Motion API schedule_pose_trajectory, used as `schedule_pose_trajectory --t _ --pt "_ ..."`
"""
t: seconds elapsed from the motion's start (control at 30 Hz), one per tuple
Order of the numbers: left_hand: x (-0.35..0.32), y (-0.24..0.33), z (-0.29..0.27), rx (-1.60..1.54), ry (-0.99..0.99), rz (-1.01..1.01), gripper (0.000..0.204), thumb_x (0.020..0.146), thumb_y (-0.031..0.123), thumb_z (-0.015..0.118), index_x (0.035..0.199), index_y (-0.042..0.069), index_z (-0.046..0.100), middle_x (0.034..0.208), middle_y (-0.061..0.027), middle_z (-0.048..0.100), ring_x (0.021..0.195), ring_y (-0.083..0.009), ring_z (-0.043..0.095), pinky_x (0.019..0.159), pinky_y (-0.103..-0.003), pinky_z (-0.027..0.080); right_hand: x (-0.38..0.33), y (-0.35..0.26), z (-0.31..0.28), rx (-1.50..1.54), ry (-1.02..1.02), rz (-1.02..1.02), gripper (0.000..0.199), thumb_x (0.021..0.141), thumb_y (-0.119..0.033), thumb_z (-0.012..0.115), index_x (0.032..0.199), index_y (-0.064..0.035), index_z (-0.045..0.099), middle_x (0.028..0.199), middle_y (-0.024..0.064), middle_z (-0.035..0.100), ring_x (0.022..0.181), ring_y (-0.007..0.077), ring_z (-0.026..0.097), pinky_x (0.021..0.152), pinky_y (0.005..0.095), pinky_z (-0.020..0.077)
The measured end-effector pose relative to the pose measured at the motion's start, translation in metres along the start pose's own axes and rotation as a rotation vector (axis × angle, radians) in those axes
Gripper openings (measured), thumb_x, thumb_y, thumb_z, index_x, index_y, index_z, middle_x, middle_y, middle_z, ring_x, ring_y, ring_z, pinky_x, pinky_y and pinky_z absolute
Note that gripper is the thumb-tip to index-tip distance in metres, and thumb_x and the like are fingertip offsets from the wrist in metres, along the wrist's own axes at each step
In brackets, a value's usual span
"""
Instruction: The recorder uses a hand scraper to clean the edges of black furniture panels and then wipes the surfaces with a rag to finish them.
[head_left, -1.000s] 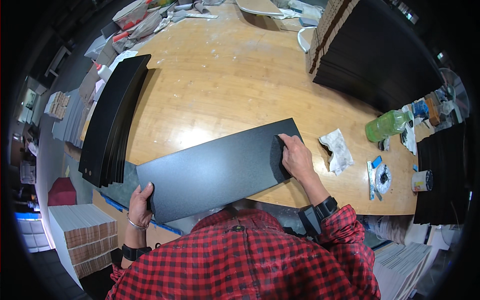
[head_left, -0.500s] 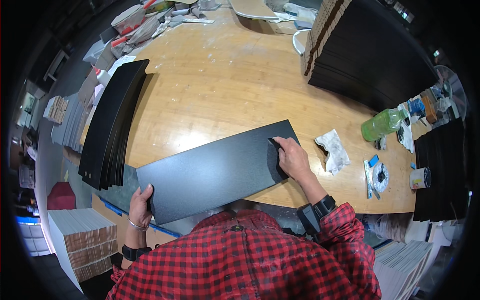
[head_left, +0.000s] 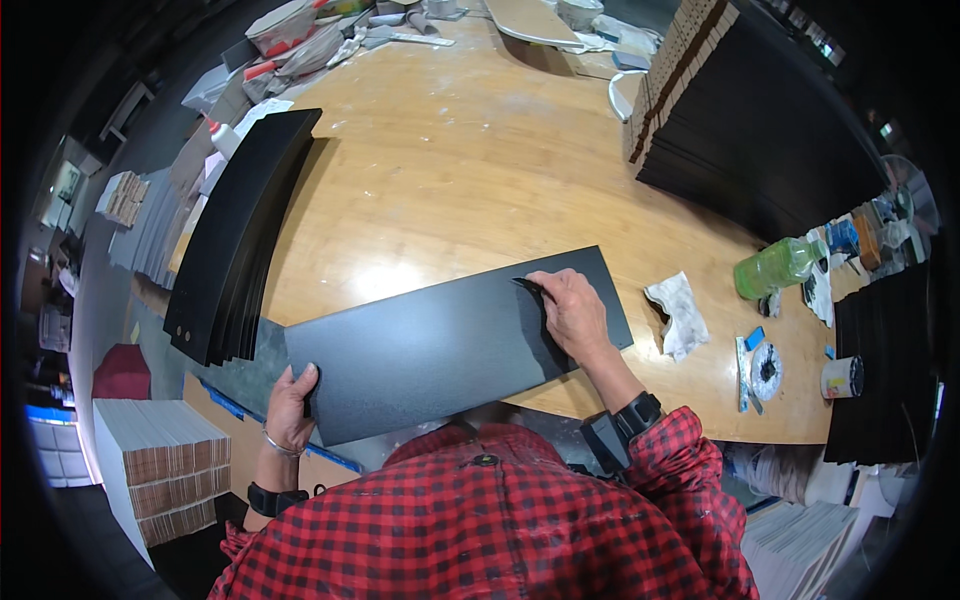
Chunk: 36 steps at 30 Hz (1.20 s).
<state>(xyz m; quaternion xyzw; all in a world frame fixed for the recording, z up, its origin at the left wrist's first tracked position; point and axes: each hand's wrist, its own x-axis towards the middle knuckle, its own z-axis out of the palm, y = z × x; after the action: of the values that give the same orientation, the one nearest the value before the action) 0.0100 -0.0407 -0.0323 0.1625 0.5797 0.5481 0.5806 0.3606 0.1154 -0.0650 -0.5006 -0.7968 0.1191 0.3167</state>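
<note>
Panel (head_left: 430,350) slants lengthwise, right end farther away.

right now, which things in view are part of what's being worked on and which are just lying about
Being worked on:
dark panel, its left end held by the left hand; right hand over its face
probably the curved black boards standing at left

Seemingly lying about:
crumpled white cloth
green bottle
white tub

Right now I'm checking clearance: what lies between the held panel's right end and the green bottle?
A white cloth lies between the panel and the bottle, in the head view.
</note>
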Motion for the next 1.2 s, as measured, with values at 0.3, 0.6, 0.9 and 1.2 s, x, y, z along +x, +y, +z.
schedule_pose_trajectory --t 0.3,0.6,0.9,1.2 --pt "-0.009 0.005 0.008 -0.001 -0.089 0.122 0.037 0.087 0.014 0.057 0.119 0.0 0.046 0.11 -0.0087 0.057 0.098 -0.0182 0.056 0.087 -0.031 0.045 -0.003 0.007 -0.004 0.026 0.15 -0.032 0.023 0.074 0.0 0.059 0.09 -0.0161 0.063 0.078 0.0043 0.055 0.077 0.0247 0.053 0.066 0.0348 0.0401" --pt "-0.008 0.013 0.011 0.089 -0.018 0.071 0.04 0.086 0.022 0.059 0.117 -0.001 0.047 0.109 -0.0098 0.057 0.095 -0.0178 0.056 0.085 -0.031 0.044 -0.007 0.004 0.01 0.059 0.124 0.038 0.023 0.075 -0.001 0.057 0.093 -0.0162 0.061 0.079 0.0047 0.055 0.078 0.0254 0.053 0.068 0.0356 0.041" --pt "-0.001 0.02 0.011 0.13 -0.026 0.035 0.034 0.09 0.02 0.052 0.115 -0.003 0.047 0.106 -0.0103 0.057 0.094 -0.0174 0.057 0.084 -0.031 0.045 0.003 0.008 -0.004 0.113 0.016 0.243 0.016 0.076 -0.006 0.059 0.09 -0.0125 0.063 0.083 0.0074 0.057 0.083 0.028 0.056 0.071 0.0374 0.0465" --pt "0.005 0.022 0.008 0.054 -0.052 0.0 0.031 0.09 0.015 0.049 0.115 -0.003 0.047 0.106 -0.0107 0.058 0.094 -0.0177 0.058 0.084 -0.031 0.046 -0.045 -0.066 -0.011 0.395 -0.382 -0.416 0.018 0.073 -0.003 0.055 0.086 -0.0125 0.064 0.073 0.0061 0.054 0.075 0.025 0.055 0.068 0.0348 0.0432"
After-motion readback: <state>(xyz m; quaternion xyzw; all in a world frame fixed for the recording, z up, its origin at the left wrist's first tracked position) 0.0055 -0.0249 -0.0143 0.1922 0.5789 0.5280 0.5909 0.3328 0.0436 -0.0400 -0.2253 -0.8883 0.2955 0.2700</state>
